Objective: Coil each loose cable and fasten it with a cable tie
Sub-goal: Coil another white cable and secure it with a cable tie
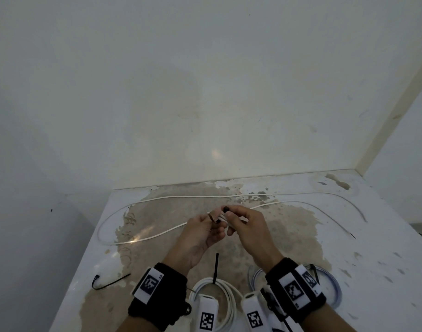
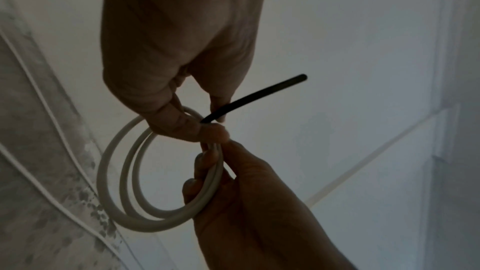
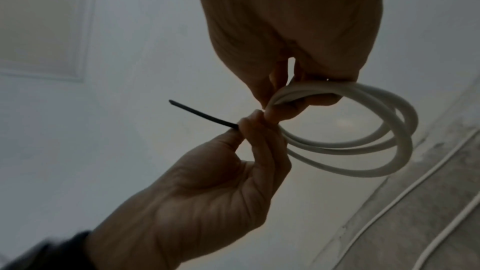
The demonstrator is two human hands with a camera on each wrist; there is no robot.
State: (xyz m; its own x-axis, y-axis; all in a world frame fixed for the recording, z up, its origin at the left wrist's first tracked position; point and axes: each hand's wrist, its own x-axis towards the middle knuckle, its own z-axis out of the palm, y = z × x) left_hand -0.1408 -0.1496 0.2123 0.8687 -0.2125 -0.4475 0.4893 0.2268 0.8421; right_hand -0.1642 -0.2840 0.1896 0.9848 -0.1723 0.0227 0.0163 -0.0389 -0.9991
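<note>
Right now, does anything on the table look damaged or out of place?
Yes. The table top is damaged: a large brownish patch in its middle, where the white coating seems worn off, with flaked edges. One long white cable lies uncoiled across it, simply work left. The held coil and black cable tie look fine.

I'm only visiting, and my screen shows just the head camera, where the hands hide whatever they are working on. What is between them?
Observer: A small white coil of three loops. The left wrist view shows it whole.
Operator: And the dark speck at the fingertips?
Observer: That is a black cable tie. Its free end sticks out straight from the grip of the left hand.
Operator: What does the other hand do?
Observer: The right hand pinches the coil's strands together, right beside the left fingertips.
</note>
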